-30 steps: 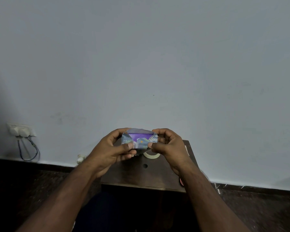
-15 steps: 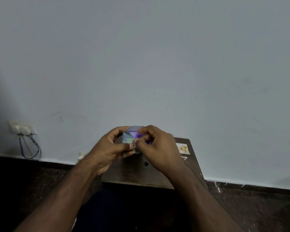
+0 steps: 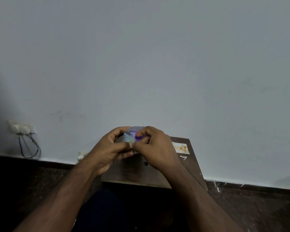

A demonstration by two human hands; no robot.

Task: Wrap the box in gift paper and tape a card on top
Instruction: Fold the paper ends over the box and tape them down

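Note:
A small purple box [image 3: 137, 136] partly covered in shiny silver gift paper [image 3: 129, 137] is held up above the dark wooden table [image 3: 151, 174]. My left hand [image 3: 110, 149] grips its left side, thumb across the front. My right hand [image 3: 155, 146] covers the right side and pinches the paper flap over the open end. Most of the box is hidden by my fingers. A small white card [image 3: 181, 148] with yellow ornaments lies flat at the table's far right corner.
The table stands against a pale grey wall. A wall socket with plugs and a looping cable [image 3: 22, 129] sits low at the left. A small hole [image 3: 146, 163] is in the tabletop. Dark floor surrounds the table.
My right hand moved left over the box's open end, folding the paper across it. The tape roll seen on the table before is now hidden; the card has come into view.

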